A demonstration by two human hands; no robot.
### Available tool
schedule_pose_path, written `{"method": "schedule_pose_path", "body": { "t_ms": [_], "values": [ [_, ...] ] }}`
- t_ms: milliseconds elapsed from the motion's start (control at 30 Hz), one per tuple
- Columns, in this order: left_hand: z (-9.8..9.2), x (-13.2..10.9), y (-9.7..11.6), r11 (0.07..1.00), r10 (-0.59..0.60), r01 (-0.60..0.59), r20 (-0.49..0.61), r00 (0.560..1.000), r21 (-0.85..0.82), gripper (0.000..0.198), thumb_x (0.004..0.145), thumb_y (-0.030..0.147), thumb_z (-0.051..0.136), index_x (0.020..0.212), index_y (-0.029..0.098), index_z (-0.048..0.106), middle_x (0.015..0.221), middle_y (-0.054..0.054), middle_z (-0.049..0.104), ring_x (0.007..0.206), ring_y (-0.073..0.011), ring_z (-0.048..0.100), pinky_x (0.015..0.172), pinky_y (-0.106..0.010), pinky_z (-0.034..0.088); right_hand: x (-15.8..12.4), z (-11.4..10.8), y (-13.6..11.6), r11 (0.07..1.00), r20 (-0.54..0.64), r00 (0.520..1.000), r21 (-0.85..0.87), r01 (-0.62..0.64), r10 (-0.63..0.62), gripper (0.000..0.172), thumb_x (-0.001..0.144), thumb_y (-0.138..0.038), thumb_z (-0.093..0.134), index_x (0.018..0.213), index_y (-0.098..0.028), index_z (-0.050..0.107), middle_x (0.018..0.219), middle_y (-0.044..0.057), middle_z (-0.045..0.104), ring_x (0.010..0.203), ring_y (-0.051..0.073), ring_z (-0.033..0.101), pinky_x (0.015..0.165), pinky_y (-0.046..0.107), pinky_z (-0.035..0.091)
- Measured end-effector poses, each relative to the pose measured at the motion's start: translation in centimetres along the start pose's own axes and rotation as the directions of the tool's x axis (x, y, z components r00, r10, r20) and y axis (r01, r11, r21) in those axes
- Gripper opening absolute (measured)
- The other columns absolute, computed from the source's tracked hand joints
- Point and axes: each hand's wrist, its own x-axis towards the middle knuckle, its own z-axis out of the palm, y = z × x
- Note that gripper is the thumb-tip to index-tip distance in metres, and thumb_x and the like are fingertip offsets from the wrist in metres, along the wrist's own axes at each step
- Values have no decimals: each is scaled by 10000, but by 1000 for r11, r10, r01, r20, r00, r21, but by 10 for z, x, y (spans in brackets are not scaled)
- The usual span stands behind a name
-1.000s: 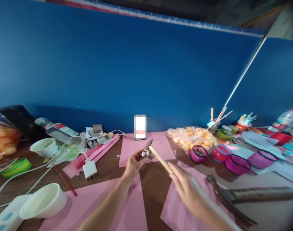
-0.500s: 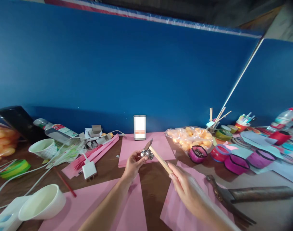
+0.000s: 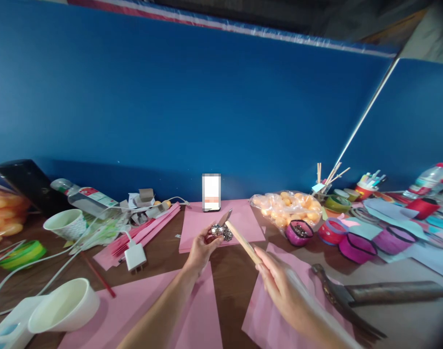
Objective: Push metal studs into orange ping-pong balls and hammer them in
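Observation:
My left hand (image 3: 199, 249) is raised over the table with its fingers closed round a small crumpled foil ball (image 3: 221, 232). My right hand (image 3: 281, 283) grips a wooden-handled knife (image 3: 243, 241) by the handle. The short metal blade tip touches the top of the foil ball. Both hands hover above pink paper sheets (image 3: 221, 224) on the brown table.
A hammer (image 3: 347, 298) lies at the right. Pink and red tape rings (image 3: 357, 241) and a bag of orange balls (image 3: 289, 208) sit behind it. White cups (image 3: 63, 305), a charger with cable (image 3: 134, 257), a bottle (image 3: 87, 198) and a phone (image 3: 211, 192) stand left and centre.
My left hand has turned the foil ball slightly against the knife tip; both hands stay in nearly the same place.

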Motion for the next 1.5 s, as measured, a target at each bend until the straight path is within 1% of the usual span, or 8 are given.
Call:
{"method": "schedule_pose_path", "body": {
  "t_ms": [200, 400, 667, 1000, 1200, 1300, 1367, 1500],
  "values": [
    [-1, 3, -4, 1000, 17, -17, 0, 1000, 3, 377, 579, 226, 750, 930, 149, 638, 784, -27, 666, 688, -132, 607, 640, -239, 477, 4, 2, -1, 1000, 32, 999, 11, 10, -11, 343, 878, -179, 343, 1195, -195, 470, 986, 75, 657, 806, 169, 654, 669, 245, 544],
    [2, 0, 2, 1000, 27, -27, 35, 999, -10, 304, 595, 232, 747, 854, 153, 607, 694, 6, 649, 597, -95, 574, 598, -215, 450, 4, 3, -3, 998, 48, 999, 66, -8, 5, 351, 878, -158, 337, 1196, -211, 475, 1003, 63, 648, 846, 159, 643, 717, 244, 531],
    [4, -2, 7, 1000, -26, 26, 3, 1000, 3, 289, 580, 285, 755, 778, 144, 599, 648, -2, 636, 579, -114, 582, 567, -233, 465, 4, 3, -3, 994, 74, 996, 97, -46, 39, 346, 892, -178, 330, 1215, -210, 451, 1042, 65, 635, 872, 163, 631, 736, 255, 518],
    [0, 1, 2, 1000, -23, 23, 28, 999, -8, 286, 647, 280, 712, 905, 177, 643, 780, -13, 653, 672, -107, 590, 645, -223, 469, 5, 0, -2, 989, 80, 995, 134, -64, 54, 328, 894, -203, 332, 1192, -203, 469, 962, 63, 656, 795, 163, 639, 689, 251, 520],
    [1, -2, 4, 999, -21, 19, 59, 998, 30, 324, 682, 280, 684, 980, 169, 625, 840, -44, 649, 704, -122, 588, 659, -234, 470, 5, -1, -4, 978, 113, 989, 171, -117, 98, 307, 905, -229, 326, 1172, -198, 474, 843, 45, 663, 663, 148, 631, 611, 240, 512],
    [3, -4, 5, 999, -22, 20, 59, 998, 49, 331, 692, 293, 674, 995, 172, 621, 854, -48, 648, 720, -126, 588, 668, -235, 472, 8, -2, 0, 975, 106, 988, 181, -127, 109, 308, 914, -230, 304, 1154, -199, 493, 830, 41, 659, 695, 150, 631, 631, 237, 507],
    [3, -4, 6, 998, -24, 21, 43, 999, 57, 322, 694, 307, 670, 979, 165, 626, 867, -52, 643, 725, -123, 585, 664, -229, 473, 12, -4, 8, 984, 37, 993, 132, -118, 114, 316, 910, -233, 310, 1166, -199, 492, 923, 59, 648, 807, 166, 627, 707, 256, 500],
    [3, -4, 7, 999, -31, 32, -1, 1000, 16, 340, 697, 327, 663, 991, 162, 622, 922, -53, 630, 736, -107, 578, 690, -222, 475, 23, -7, 28, 975, -41, 985, -145, -171, 166, 368, 874, -224, 355, 1229, -221, 454, 1121, 82, 572, 942, 204, 592, 767, 294, 476]
  ]
}}
